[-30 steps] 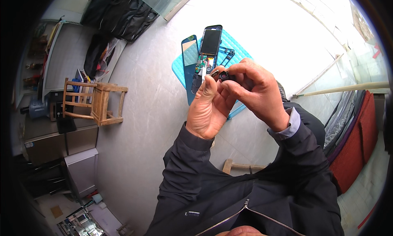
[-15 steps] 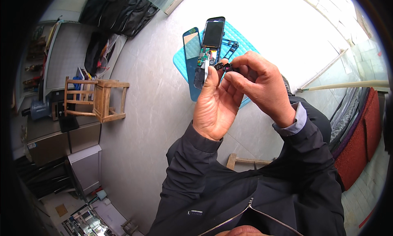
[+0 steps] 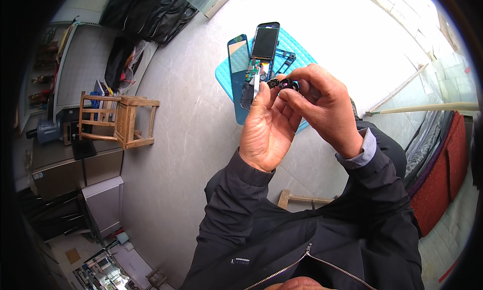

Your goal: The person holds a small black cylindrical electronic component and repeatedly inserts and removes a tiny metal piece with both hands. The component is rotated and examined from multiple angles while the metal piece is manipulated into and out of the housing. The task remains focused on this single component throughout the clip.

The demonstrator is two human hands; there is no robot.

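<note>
Black, the small round part [image 3: 289,85] sits between the right hand [image 3: 324,103]'s thumb and bent fingers. The left hand [image 3: 266,134], half curled, holds a smaller dark piece [image 3: 273,83] at its fingertips. A loosened pinch could drop either onto the blue pad [image 3: 302,49]. At eleven o'clock from the hands, the opened handset casing [image 3: 268,25] contains a screen [image 3: 265,43] and green circuit board [image 3: 254,68].

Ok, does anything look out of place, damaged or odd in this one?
The handheld device on the blue mat looks odd: it lies opened, its green circuit board exposed, with a dark glossy panel at an angle beside it. I see no spill or clear breakage.
</note>
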